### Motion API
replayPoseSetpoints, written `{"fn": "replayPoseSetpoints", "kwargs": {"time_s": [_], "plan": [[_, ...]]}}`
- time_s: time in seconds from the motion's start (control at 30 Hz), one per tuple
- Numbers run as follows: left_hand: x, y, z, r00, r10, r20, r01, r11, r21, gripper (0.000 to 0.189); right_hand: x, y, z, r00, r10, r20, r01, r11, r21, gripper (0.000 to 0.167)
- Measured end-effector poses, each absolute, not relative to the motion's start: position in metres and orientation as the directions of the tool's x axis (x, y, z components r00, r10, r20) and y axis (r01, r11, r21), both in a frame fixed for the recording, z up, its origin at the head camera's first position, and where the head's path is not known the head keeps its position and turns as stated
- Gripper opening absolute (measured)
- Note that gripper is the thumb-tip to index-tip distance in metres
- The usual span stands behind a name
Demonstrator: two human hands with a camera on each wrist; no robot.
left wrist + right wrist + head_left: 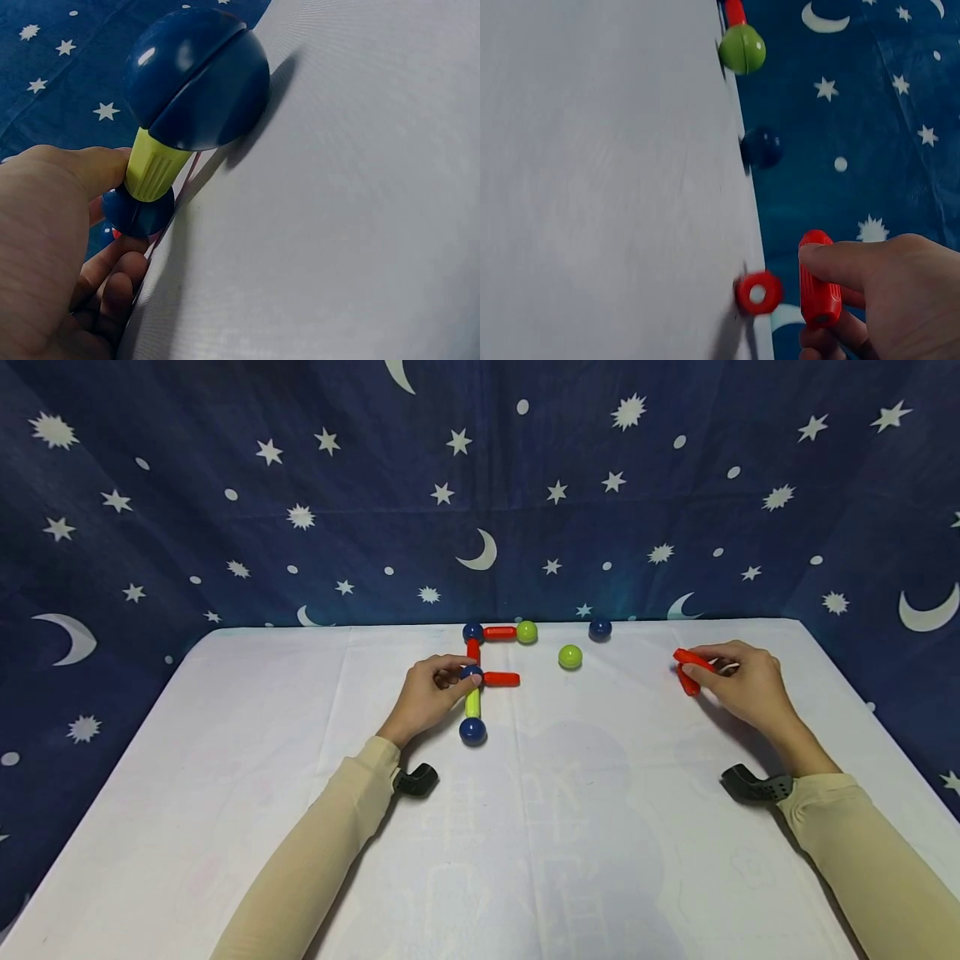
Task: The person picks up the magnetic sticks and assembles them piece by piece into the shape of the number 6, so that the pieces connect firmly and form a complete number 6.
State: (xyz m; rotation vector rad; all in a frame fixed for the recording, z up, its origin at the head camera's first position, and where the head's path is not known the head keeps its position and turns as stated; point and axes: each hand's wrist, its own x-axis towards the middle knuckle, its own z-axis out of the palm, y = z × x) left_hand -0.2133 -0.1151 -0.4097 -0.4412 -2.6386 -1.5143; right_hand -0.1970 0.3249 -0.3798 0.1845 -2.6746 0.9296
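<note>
My left hand [426, 695] pinches the middle blue ball [471, 673] of a joined ball-and-stick figure. Below that ball, a yellow-green stick [472, 703] runs down to another blue ball [196, 79], which looms large in the left wrist view. A red stick [501, 679] juts right from the middle; one more leads up to a top blue ball [472, 632], with a red stick [499, 633] and green ball [527, 632] attached. At the right, my right hand [746, 681] pinches a red stick [820, 281]. Beside it is another red stick [757, 292]; whether they touch is unclear.
A loose green ball [570, 657] and a loose blue ball [600, 629] lie between the hands, toward the back of the white table [585, 860]. Behind its far edge hangs a dark blue curtain [360, 543] with stars and moons.
</note>
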Motion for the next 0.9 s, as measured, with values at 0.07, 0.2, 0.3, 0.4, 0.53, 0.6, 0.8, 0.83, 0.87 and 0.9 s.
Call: {"fn": "replayPoseSetpoints", "kwargs": {"time_s": [0.07, 0.2, 0.3, 0.4, 0.53, 0.6, 0.8, 0.83, 0.87, 0.9], "plan": [[-0.213, -0.115, -0.409, -0.956, 0.213, 0.2, 0.28, 0.472, 0.836, 0.032, -0.197, 0.32, -0.378, -0.941, -0.039, 0.335, -0.241, 0.774, -0.586, 0.032], [-0.212, -0.115, -0.409, -0.957, 0.211, 0.199, 0.278, 0.475, 0.835, 0.032, -0.198, 0.308, -0.378, -0.927, -0.095, 0.362, -0.305, 0.754, -0.582, 0.029], [-0.212, -0.115, -0.409, -0.957, 0.212, 0.197, 0.277, 0.475, 0.835, 0.031, -0.198, 0.296, -0.379, -0.916, -0.133, 0.378, -0.346, 0.74, -0.576, 0.026], [-0.213, -0.114, -0.409, -0.958, 0.211, 0.194, 0.274, 0.473, 0.837, 0.031, -0.2, 0.282, -0.38, -0.91, -0.163, 0.381, -0.37, 0.733, -0.571, 0.025], [-0.213, -0.114, -0.408, -0.958, 0.209, 0.194, 0.273, 0.476, 0.836, 0.03, -0.202, 0.261, -0.377, -0.9, -0.22, 0.375, -0.412, 0.708, -0.573, 0.025], [-0.213, -0.114, -0.408, -0.959, 0.209, 0.194, 0.273, 0.478, 0.835, 0.03, -0.202, 0.25, -0.376, -0.889, -0.26, 0.377, -0.443, 0.695, -0.566, 0.025], [-0.213, -0.114, -0.408, -0.957, 0.214, 0.195, 0.276, 0.47, 0.839, 0.029, -0.201, 0.218, -0.378, -0.861, -0.37, 0.35, -0.509, 0.636, -0.58, 0.024], [-0.213, -0.114, -0.408, -0.957, 0.215, 0.197, 0.278, 0.469, 0.838, 0.029, -0.2, 0.212, -0.379, -0.859, -0.388, 0.335, -0.512, 0.62, -0.595, 0.024], [-0.213, -0.114, -0.408, -0.957, 0.215, 0.196, 0.277, 0.47, 0.838, 0.029, -0.2, 0.207, -0.379, -0.858, -0.403, 0.32, -0.512, 0.608, -0.606, 0.024], [-0.213, -0.114, -0.408, -0.957, 0.215, 0.196, 0.277, 0.47, 0.838, 0.029, -0.199, 0.201, -0.379, -0.858, -0.419, 0.296, -0.507, 0.6, -0.619, 0.024]]}}
